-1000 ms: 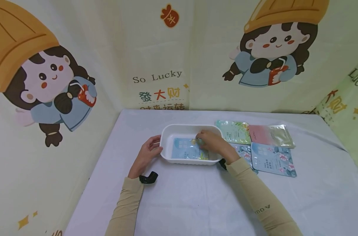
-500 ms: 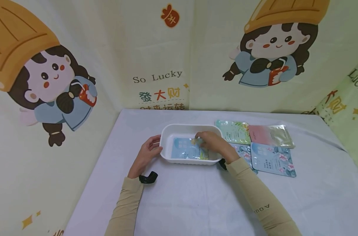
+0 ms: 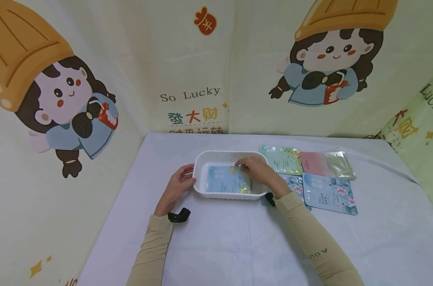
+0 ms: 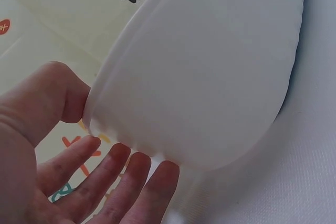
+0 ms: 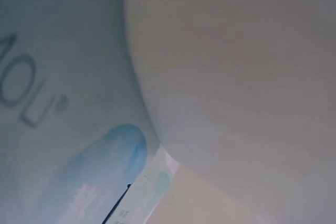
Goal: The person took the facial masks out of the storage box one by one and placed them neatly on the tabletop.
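Observation:
A white plastic basin (image 3: 209,195) stands on the table. Inside it lies a light blue sheet mask packet (image 3: 223,178) with a yellow-green print at its right side. My right hand (image 3: 257,171) reaches over the basin's right end, its fingers curled at the packet's right edge; the fingertips are partly hidden. My left hand (image 3: 180,182) touches the basin's left end from outside. In the left wrist view, the thumb (image 4: 60,90) is at the rim and the fairly straight fingers (image 4: 157,182) meet the outer wall (image 4: 210,66).
Right of the basin lie a green packet (image 3: 282,159), a pink and silver packet (image 3: 327,164) and blue floral packets (image 3: 330,193), one partly under my right forearm. A white cloth covers the table (image 3: 230,238). A printed curtain (image 3: 252,111) hangs behind. The basin wall (image 5: 236,77) fills much of the right wrist view.
My right hand has shifted slightly left inside the basin, and the blue packet has moved slightly left with it; its glare has faded. My left hand stays at the basin's left end.

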The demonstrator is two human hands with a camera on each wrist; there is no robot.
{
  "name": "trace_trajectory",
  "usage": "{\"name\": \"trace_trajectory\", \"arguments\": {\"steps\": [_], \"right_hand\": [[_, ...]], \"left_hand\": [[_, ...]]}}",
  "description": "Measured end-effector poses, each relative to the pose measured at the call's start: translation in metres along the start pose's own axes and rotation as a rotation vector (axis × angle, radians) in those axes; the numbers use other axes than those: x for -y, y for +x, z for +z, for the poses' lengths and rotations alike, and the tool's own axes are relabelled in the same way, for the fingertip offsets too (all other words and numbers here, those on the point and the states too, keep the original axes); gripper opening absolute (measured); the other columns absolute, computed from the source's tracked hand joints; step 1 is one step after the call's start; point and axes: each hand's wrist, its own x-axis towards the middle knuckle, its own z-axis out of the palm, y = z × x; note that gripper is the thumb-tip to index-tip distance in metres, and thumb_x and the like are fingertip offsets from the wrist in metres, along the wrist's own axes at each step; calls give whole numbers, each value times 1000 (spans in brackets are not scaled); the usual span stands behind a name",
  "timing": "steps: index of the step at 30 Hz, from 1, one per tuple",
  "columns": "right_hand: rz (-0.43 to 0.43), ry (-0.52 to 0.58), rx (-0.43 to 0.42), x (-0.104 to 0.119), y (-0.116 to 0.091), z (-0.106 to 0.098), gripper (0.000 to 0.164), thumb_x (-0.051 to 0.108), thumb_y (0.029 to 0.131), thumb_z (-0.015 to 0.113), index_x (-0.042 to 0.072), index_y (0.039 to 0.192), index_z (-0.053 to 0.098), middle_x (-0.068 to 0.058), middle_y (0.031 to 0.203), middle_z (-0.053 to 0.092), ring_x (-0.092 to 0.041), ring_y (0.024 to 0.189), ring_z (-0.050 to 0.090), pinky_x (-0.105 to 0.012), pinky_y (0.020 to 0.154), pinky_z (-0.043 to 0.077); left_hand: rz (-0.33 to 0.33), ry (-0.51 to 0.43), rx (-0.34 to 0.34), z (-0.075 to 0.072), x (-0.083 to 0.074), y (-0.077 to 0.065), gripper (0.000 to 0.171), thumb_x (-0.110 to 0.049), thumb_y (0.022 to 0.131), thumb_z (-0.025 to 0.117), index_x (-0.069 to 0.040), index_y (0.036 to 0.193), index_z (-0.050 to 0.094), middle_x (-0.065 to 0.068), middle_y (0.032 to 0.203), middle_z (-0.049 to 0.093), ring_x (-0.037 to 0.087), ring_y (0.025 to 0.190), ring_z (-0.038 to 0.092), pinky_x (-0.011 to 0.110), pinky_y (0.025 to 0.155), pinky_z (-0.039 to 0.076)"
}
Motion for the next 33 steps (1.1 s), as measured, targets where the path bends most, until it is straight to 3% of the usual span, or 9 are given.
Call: {"name": "trace_trajectory", "arguments": {"steps": [6, 14, 22, 33], "right_hand": [[-32, 26, -50, 3, -1, -5, 22, 0, 93, 66, 6, 112, 74, -9, 113, 73, -25, 105, 68, -39, 91, 56], [-46, 139, -55, 2, -5, -13, 24, 2, 96, 62, 7, 117, 71, -9, 120, 70, -22, 103, 66, -38, 88, 55], [-25, 304, -28, 1, -12, -23, 25, 2, 97, 60, 6, 120, 70, -13, 119, 69, -19, 88, 66, -29, 62, 58], [-22, 387, -71, -7, -18, -36, 26, 4, 98, 59, 7, 122, 69, -15, 116, 70, -17, 74, 65, -42, 61, 60]], "left_hand": [[-2, 6, -6, -1, -1, 0, 54, -11, 93, 67, -13, 143, 47, 11, 144, 51, 29, 131, 52, 39, 103, 50], [-18, 14, -18, 0, -1, -3, 54, -11, 92, 66, -16, 143, 48, 8, 143, 51, 28, 130, 53, 42, 104, 50], [-16, 14, -20, 1, -1, -4, 56, -15, 92, 69, -15, 143, 48, 10, 144, 51, 28, 131, 53, 42, 104, 49], [-26, 8, 3, 1, -4, -3, 58, -13, 94, 66, -10, 148, 42, 14, 149, 46, 31, 135, 49, 43, 106, 47]]}}
